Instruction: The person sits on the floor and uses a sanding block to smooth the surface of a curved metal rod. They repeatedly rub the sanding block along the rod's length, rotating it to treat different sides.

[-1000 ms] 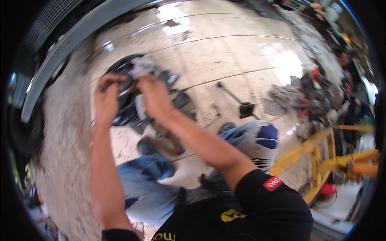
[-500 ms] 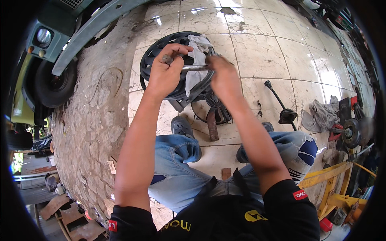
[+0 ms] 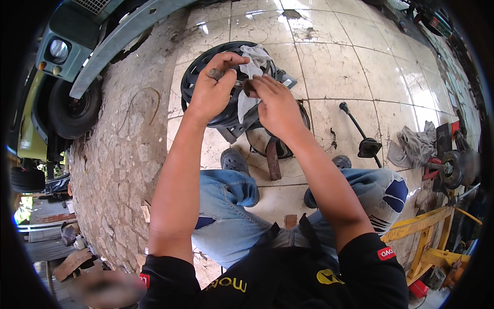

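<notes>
My left hand is closed around a metal rod, whose dull rounded end sticks out past the thumb. My right hand pinches a curled brown piece that looks like sandpaper, wrapped round or against the rod close to the left hand. The rest of the rod is hidden by the right hand. Beneath both hands lies a round black spoked part, like a wheel or fan, with a white cloth draped over it.
A rusty flat metal bar lies before my feet. On the tiles to the right are a black rod with a flange and a grey rag. A yellow metal frame stands at right, a vehicle at far left.
My right hand has shifted and turned, and the brown piece now shows at its fingertips. The shiny length of rod seen between the hands is mostly covered. My left hand keeps its hold.
</notes>
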Action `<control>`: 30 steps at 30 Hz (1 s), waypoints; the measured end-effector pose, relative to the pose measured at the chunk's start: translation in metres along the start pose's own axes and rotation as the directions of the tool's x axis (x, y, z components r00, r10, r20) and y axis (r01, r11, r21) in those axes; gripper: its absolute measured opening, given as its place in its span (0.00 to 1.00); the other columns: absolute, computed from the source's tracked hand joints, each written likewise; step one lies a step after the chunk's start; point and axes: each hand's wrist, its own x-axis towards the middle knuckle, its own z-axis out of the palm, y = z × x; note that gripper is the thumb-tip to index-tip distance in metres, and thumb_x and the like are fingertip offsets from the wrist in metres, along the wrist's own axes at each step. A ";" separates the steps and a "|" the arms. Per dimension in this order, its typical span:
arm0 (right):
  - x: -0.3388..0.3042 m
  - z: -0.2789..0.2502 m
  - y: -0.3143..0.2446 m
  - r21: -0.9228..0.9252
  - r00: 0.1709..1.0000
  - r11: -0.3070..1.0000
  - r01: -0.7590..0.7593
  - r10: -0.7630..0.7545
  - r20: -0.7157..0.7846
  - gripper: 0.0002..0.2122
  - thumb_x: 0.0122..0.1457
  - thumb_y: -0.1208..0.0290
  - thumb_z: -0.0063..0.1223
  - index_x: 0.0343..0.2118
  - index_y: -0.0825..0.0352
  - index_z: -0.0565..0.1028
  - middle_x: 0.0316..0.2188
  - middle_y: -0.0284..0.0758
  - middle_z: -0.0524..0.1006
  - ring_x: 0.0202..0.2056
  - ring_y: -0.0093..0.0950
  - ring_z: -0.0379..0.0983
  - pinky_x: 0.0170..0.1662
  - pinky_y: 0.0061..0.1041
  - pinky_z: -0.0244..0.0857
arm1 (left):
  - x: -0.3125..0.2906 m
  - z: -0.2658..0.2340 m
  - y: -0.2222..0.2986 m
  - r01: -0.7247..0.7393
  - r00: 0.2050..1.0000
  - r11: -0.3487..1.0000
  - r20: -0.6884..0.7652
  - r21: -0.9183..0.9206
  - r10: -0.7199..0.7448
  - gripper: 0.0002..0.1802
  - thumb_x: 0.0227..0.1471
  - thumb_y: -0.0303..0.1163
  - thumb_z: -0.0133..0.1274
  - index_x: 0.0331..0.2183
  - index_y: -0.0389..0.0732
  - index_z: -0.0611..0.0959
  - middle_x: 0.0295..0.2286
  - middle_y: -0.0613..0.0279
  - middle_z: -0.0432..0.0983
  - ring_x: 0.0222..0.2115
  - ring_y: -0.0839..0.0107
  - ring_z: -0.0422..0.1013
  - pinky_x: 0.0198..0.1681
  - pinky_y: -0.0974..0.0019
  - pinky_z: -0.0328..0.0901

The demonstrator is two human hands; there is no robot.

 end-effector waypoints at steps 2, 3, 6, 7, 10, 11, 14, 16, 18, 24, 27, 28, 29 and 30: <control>-0.006 0.008 0.010 -0.121 0.999 0.991 0.048 -0.046 0.021 0.19 0.51 0.82 0.50 0.49 0.68 0.71 0.51 0.41 0.75 0.56 0.40 0.68 0.58 0.41 0.59 | 0.003 -0.001 0.003 0.006 1.000 1.000 -0.013 0.021 -0.005 0.13 0.58 0.22 0.44 0.44 0.36 0.77 0.43 0.63 0.77 0.40 0.78 0.69 0.46 0.71 0.63; -0.007 0.010 0.017 -0.087 0.999 0.996 0.015 -0.013 0.030 0.19 0.52 0.81 0.50 0.49 0.68 0.71 0.51 0.41 0.75 0.56 0.40 0.68 0.58 0.41 0.59 | 0.003 -0.002 0.005 -0.023 0.999 0.998 -0.031 0.053 0.024 0.12 0.59 0.23 0.45 0.44 0.37 0.77 0.43 0.62 0.77 0.41 0.77 0.69 0.46 0.72 0.63; -0.009 0.013 0.024 -0.042 0.995 0.997 -0.061 0.064 0.071 0.15 0.57 0.78 0.50 0.49 0.68 0.72 0.50 0.41 0.75 0.55 0.39 0.69 0.55 0.40 0.62 | -0.001 -0.006 0.020 -0.065 0.994 0.985 -0.072 0.160 0.077 0.13 0.65 0.35 0.45 0.46 0.38 0.75 0.45 0.54 0.77 0.45 0.73 0.70 0.52 0.67 0.62; -0.010 0.016 0.020 -0.035 0.995 0.997 -0.067 0.069 0.069 0.15 0.57 0.78 0.50 0.49 0.68 0.72 0.50 0.41 0.75 0.55 0.39 0.69 0.55 0.40 0.62 | 0.000 -0.008 0.022 -0.066 0.989 0.996 -0.126 0.060 0.073 0.13 0.66 0.36 0.44 0.45 0.38 0.75 0.44 0.54 0.77 0.43 0.73 0.70 0.51 0.67 0.63; -0.012 0.018 0.009 -0.019 0.994 0.996 -0.086 0.087 0.062 0.16 0.56 0.79 0.51 0.49 0.68 0.72 0.49 0.41 0.76 0.54 0.39 0.70 0.54 0.39 0.63 | 0.003 -0.015 0.024 -0.075 0.971 0.996 -0.231 -0.047 0.062 0.17 0.68 0.40 0.39 0.44 0.38 0.75 0.42 0.51 0.78 0.39 0.74 0.72 0.48 0.67 0.67; -0.011 0.016 0.006 -0.015 0.994 0.995 -0.094 0.094 0.059 0.16 0.55 0.79 0.50 0.49 0.68 0.72 0.48 0.41 0.76 0.53 0.39 0.71 0.53 0.39 0.64 | 0.004 -0.017 0.023 -0.049 0.970 0.999 -0.239 -0.016 0.043 0.17 0.68 0.40 0.38 0.45 0.37 0.74 0.42 0.50 0.78 0.38 0.73 0.73 0.48 0.68 0.67; -0.008 0.013 0.005 0.096 0.987 0.988 -0.118 0.107 0.117 0.17 0.54 0.82 0.49 0.49 0.71 0.71 0.48 0.43 0.76 0.50 0.42 0.72 0.51 0.39 0.66 | 0.007 -0.018 0.020 -0.008 0.965 0.999 -0.260 0.033 0.016 0.18 0.68 0.40 0.38 0.47 0.36 0.72 0.42 0.49 0.78 0.39 0.71 0.74 0.47 0.68 0.68; -0.004 0.007 -0.003 0.197 0.970 0.966 -0.165 0.123 0.211 0.18 0.53 0.83 0.48 0.49 0.72 0.71 0.47 0.45 0.76 0.48 0.44 0.73 0.50 0.38 0.68 | 0.006 -0.019 0.020 -0.021 0.961 1.000 -0.275 0.017 0.025 0.18 0.68 0.40 0.38 0.48 0.35 0.71 0.43 0.47 0.78 0.40 0.68 0.76 0.47 0.67 0.69; 0.003 -0.002 -0.013 0.276 0.932 0.929 -0.245 0.148 0.330 0.18 0.53 0.84 0.47 0.49 0.74 0.70 0.46 0.47 0.75 0.46 0.46 0.73 0.48 0.38 0.70 | 0.006 -0.015 0.022 -0.036 0.959 0.999 -0.283 -0.015 0.030 0.19 0.68 0.40 0.38 0.49 0.34 0.70 0.43 0.46 0.78 0.42 0.65 0.76 0.47 0.66 0.69; 0.002 0.000 -0.016 0.276 0.935 0.910 -0.309 0.239 0.262 0.17 0.58 0.79 0.45 0.52 0.68 0.71 0.41 0.50 0.77 0.42 0.45 0.76 0.44 0.39 0.70 | 0.007 0.003 0.033 -0.030 0.961 0.995 -0.277 -0.093 0.003 0.19 0.69 0.39 0.35 0.47 0.33 0.72 0.40 0.48 0.80 0.42 0.67 0.76 0.47 0.66 0.69; 0.008 -0.010 -0.020 0.271 0.907 0.888 -0.371 0.284 0.311 0.17 0.58 0.79 0.45 0.52 0.67 0.71 0.41 0.49 0.78 0.43 0.44 0.76 0.44 0.37 0.70 | 0.004 -0.001 0.033 -0.020 0.959 0.999 -0.282 -0.035 0.009 0.19 0.69 0.38 0.34 0.47 0.34 0.71 0.41 0.48 0.80 0.43 0.67 0.75 0.48 0.66 0.69; 0.008 -0.009 -0.019 0.307 0.923 0.883 -0.355 0.280 0.263 0.17 0.58 0.79 0.45 0.52 0.68 0.71 0.41 0.49 0.78 0.43 0.44 0.76 0.44 0.37 0.71 | 0.004 -0.003 0.032 -0.015 0.959 1.000 -0.284 -0.002 0.014 0.18 0.69 0.38 0.34 0.48 0.34 0.71 0.41 0.48 0.79 0.43 0.66 0.75 0.48 0.65 0.69; 0.008 -0.007 -0.019 0.340 0.937 0.878 -0.338 0.278 0.214 0.18 0.58 0.80 0.45 0.52 0.68 0.71 0.41 0.49 0.78 0.44 0.43 0.76 0.44 0.37 0.71 | 0.004 -0.003 0.030 -0.029 0.958 1.000 -0.285 0.002 0.029 0.18 0.69 0.38 0.34 0.48 0.34 0.71 0.41 0.48 0.79 0.44 0.66 0.75 0.49 0.65 0.69; 0.008 -0.006 -0.019 0.373 0.947 0.872 -0.318 0.276 0.163 0.18 0.58 0.80 0.45 0.52 0.68 0.71 0.41 0.48 0.78 0.44 0.43 0.77 0.45 0.36 0.71 | 0.004 -0.004 0.029 -0.044 0.957 0.999 -0.286 0.006 0.044 0.18 0.69 0.38 0.34 0.48 0.35 0.70 0.41 0.48 0.79 0.45 0.66 0.75 0.49 0.64 0.69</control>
